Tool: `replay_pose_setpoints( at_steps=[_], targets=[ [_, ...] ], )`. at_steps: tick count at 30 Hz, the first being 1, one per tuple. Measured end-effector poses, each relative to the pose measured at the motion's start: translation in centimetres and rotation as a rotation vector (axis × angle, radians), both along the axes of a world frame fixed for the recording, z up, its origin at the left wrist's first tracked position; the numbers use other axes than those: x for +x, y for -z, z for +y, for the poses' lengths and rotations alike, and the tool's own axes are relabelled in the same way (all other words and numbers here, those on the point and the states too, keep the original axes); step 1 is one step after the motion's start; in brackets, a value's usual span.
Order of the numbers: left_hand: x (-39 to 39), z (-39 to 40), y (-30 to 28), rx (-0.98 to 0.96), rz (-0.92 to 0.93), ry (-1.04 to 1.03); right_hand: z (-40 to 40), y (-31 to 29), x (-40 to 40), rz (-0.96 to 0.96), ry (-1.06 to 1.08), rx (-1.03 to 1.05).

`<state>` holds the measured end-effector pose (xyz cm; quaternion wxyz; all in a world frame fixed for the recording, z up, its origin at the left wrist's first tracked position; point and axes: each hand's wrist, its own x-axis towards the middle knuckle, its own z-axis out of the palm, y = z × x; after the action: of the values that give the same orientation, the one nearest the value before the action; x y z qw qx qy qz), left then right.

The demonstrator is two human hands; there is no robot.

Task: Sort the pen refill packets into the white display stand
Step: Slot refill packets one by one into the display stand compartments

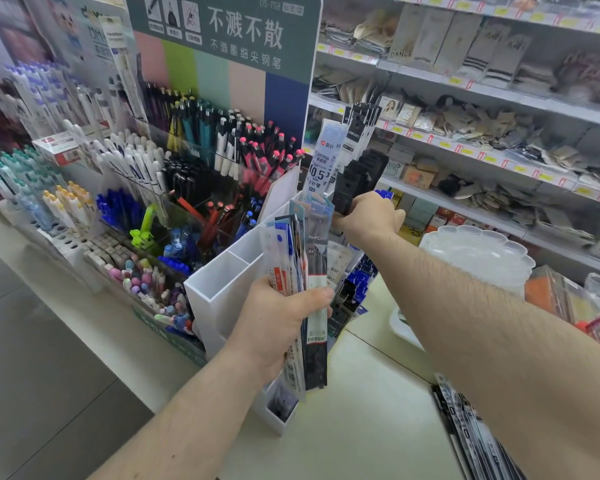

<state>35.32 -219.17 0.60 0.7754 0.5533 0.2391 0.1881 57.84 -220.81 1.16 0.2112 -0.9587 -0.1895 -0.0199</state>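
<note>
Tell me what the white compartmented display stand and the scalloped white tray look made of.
White compartmented display stand: probably rigid plastic or acrylic sheet, smooth and opaque, with thin flat walls and crisp edges. Scalloped white tray: likely moulded plastic, slightly translucent and glossy, judging by its soft sheen.

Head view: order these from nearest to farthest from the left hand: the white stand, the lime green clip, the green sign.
1. White stand, just beside the left hand.
2. Lime green clip, up and left among the pens.
3. Green sign, top, behind the pens.
</note>
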Motion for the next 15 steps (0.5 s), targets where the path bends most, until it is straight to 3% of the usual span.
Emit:
replay_pose_setpoints(
  at_steps=[4, 7, 10, 15],
  targets=[
    [0.0, -0.8, -0.1, -0.059, -0.026, 0.053, -2.1, -1.6, -1.0, 0.061, -0.047, 0.065],
    [0.1, -1.6, 0.1, -0.124, -0.052, 0.104, -4.9, -2.9, -2.9, 0.133, -0.076, 0.345],
    [0.3, -2.4, 0.4, -0.169, -0.052, 0.158, -8.4, -3.8, -6.4, 0.373, -0.056, 0.685],
    [0.8, -3.3, 0.8, -0.146, -0.039, 0.212, -12.9, -2.3, -11.3, 0.702, -0.122, 0.799]
  ],
)
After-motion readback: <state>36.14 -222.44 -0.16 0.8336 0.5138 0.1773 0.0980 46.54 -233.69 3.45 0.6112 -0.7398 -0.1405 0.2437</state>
